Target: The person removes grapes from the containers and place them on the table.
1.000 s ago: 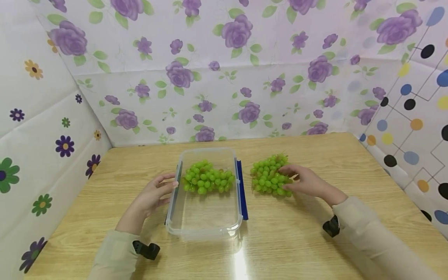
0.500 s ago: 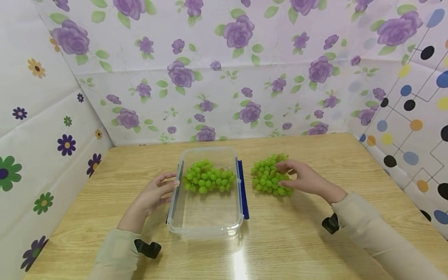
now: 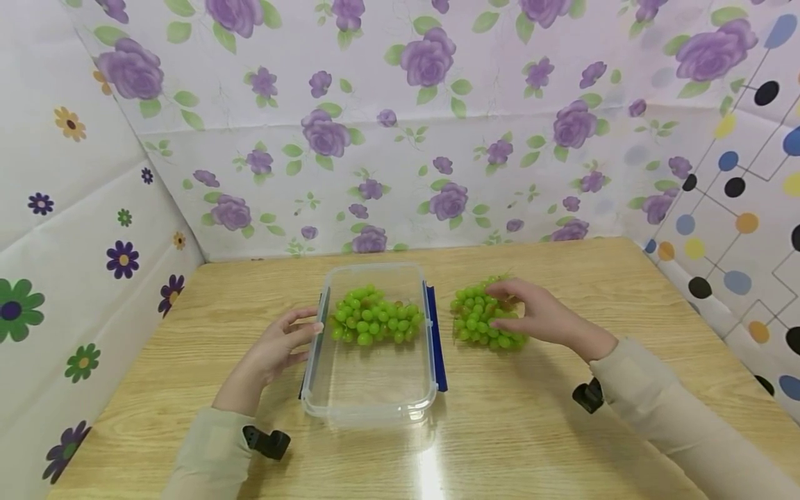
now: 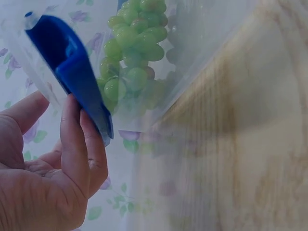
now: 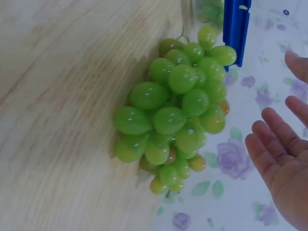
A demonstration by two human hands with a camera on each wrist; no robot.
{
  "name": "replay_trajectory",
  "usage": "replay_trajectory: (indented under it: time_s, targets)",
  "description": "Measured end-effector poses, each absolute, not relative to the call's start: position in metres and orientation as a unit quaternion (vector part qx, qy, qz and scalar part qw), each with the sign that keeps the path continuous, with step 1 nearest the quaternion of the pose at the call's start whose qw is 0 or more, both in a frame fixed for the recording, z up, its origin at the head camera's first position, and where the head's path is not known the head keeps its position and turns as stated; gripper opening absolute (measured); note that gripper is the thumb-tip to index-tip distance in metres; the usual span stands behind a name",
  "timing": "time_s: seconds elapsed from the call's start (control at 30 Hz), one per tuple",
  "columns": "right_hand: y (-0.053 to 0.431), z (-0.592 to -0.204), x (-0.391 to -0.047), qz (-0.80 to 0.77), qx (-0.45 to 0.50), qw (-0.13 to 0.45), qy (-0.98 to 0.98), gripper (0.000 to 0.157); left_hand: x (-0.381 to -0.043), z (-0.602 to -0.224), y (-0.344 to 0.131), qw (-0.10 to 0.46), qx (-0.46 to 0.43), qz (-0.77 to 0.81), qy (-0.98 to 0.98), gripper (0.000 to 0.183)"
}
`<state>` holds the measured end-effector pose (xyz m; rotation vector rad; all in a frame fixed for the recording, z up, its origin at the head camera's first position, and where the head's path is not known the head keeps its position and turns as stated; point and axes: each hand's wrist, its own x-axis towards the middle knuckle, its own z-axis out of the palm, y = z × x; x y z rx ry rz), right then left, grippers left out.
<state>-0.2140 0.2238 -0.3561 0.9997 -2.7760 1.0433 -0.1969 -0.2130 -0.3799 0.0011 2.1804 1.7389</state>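
Note:
A clear plastic food container [image 3: 369, 410] with blue side latches stands in the middle of the table, holding a bunch of green grapes [image 3: 375, 318] towards its far end. My left hand [image 3: 281, 347] holds its left side, thumb at the rim and fingers against the blue latch [image 4: 77, 72] in the left wrist view. To the right of the container, a second bunch of green grapes [image 5: 173, 106] lies on the table. Over that bunch is my right hand [image 3: 540, 312], fingers spread; the right wrist view shows a gap between them and the grapes.
The wooden table [image 3: 531, 430] meets a floral cloth [image 3: 437, 160] hung behind it. Patterned cloths also hang at the left and right. The right-hand blue latch [image 3: 436, 340] hangs folded out, between the container and the loose grapes.
My right hand has moved slightly left and away from me over the loose grapes, with its fingers parted. The left hand keeps its hold on the container. The head view has shifted slightly.

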Motion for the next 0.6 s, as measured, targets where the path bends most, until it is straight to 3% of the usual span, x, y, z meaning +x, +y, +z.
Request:
replay_trajectory:
  time_s: [0.6]
  targets:
    - [0.198,-0.336,-0.216,0.304,0.350,0.010,-0.886,0.053,-0.199,-0.372,-0.214,0.189,0.015,0.591,0.784,0.065]
